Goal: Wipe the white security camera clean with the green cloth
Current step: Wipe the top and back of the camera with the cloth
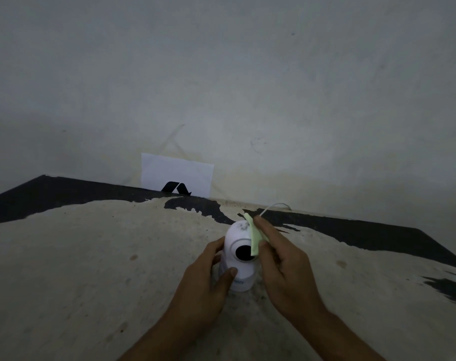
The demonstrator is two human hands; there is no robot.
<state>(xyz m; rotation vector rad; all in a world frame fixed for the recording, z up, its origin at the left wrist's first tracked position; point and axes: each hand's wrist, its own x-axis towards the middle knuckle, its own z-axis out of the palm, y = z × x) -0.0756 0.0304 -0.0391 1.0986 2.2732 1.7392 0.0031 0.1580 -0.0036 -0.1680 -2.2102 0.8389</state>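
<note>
Head view, lower centre of frame: left hand steadies white security camera on counter; right hand fingers pinch green cloth against its side; specks on top suggest wiping unfinished

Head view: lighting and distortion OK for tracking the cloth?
Head view: dim, flat, grainy light, no glare; wide-angle bowing bends the table edge; the green cloth and white security camera stand out clearly, held by the right hand and left hand.
</note>
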